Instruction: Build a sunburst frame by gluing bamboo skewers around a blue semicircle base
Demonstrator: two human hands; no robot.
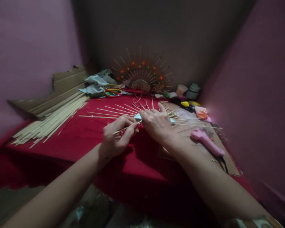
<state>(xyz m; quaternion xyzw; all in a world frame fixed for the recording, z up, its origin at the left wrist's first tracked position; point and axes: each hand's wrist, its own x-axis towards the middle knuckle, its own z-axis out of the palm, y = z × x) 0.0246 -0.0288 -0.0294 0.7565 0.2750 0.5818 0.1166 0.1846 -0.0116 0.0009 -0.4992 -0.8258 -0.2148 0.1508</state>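
Bamboo, thin and pale: one skewer (125, 128) pinched in the left hand (116, 136), fingers curled shut around its near end, long axis running toward the small light-blue hub (138, 116) of the stick fan (123, 110) on the red-clothed bench (80, 139). Tip almost touching that hub, just left of it. Right hand (156, 125) laid flat and open over the hub, palm down, gripping nothing, nearer the hub than the left. Right of the hub, a pink glue gun (206, 142); left of it, spare sticks (49, 122).
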